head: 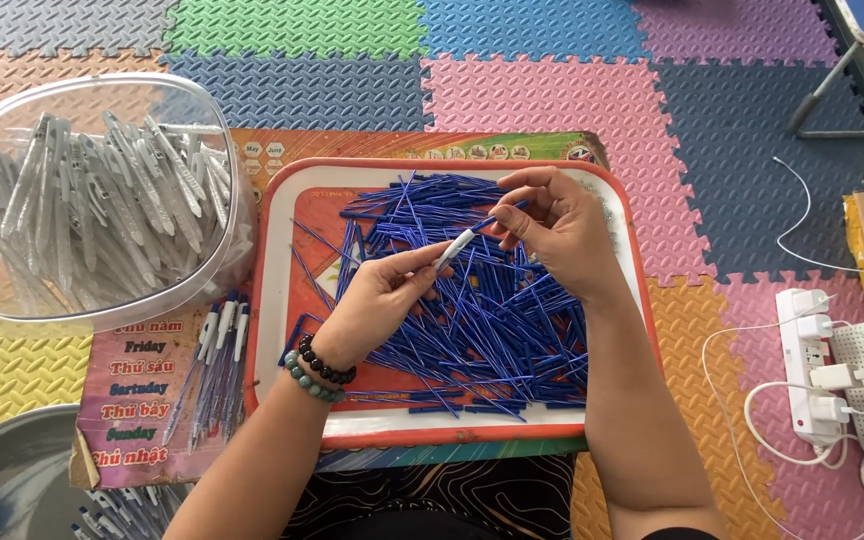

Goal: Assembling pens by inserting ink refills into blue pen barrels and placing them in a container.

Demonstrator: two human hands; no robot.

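step: pen assembly, refill going into barrel | left hand [377, 300] pinches clear pen barrel [455, 248] over red tray [274, 300] | right hand [552, 225] grasps blue refill [497, 216] (tip at barrel mouth) | next: likely needs straight alignment, gentle push | refill pile [482, 320] below

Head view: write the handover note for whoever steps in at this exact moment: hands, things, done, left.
Left hand: pinches a clear pen barrel over the tray.
Right hand: holds a blue refill at the barrel's end; whether it has entered cannot be told.
Things: loose blue refills heaped in the tray; clear barrels in the plastic tub on the left.
Done: a few assembled pens lie left of the tray.
Left: most refills and barrels are unassembled.
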